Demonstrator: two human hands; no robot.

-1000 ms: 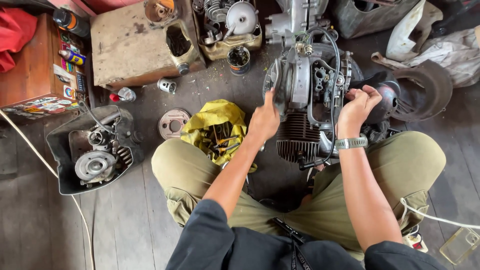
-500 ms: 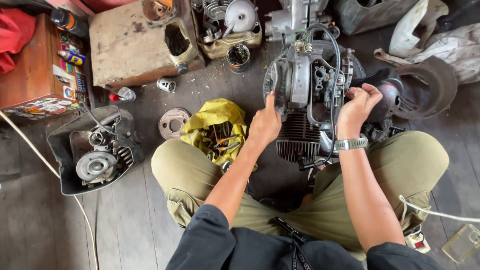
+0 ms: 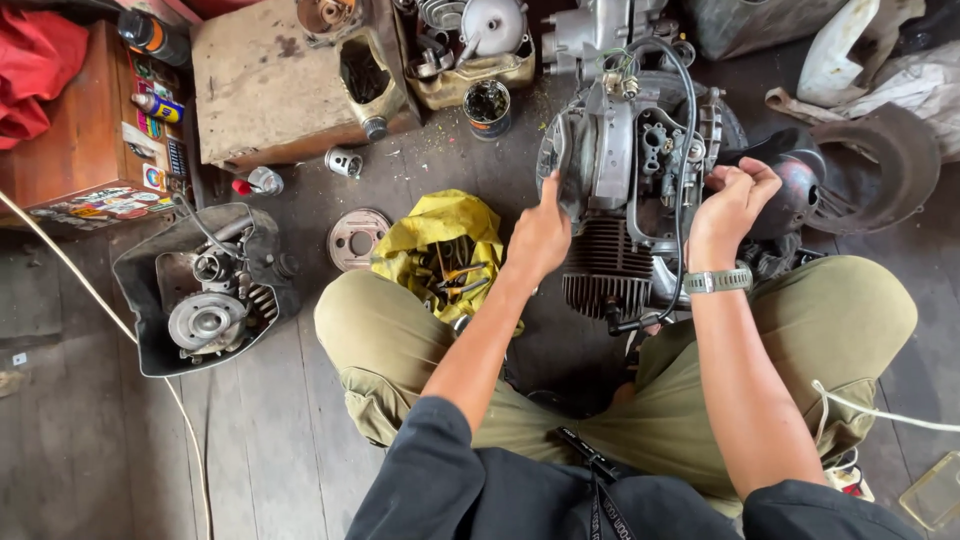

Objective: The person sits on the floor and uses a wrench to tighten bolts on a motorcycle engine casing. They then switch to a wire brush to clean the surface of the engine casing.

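Observation:
A grey finned engine [image 3: 630, 170] stands on the floor between my knees. My left hand [image 3: 540, 232] rests against its left side cover, fingers together and pressed flat on the metal. My right hand [image 3: 735, 205], with a wristwatch on the wrist, is curled at the engine's right side, fingertips pinching near the black hose and the dark round part there. What the right fingers hold is hidden. A yellow bag [image 3: 440, 245] with several hand tools lies open just left of my left hand.
A black tub [image 3: 150, 330] holding engine parts sits at the left. A round metal disc [image 3: 358, 238], a dirty tan fuel tank [image 3: 270, 90], a small can [image 3: 488, 105] and a wooden box [image 3: 70, 140] lie beyond. A dark curved cover [image 3: 880, 170] lies at the right.
My left hand has shifted slightly up along the engine's left cover. My right hand stays at the engine's right side with small finger movement.

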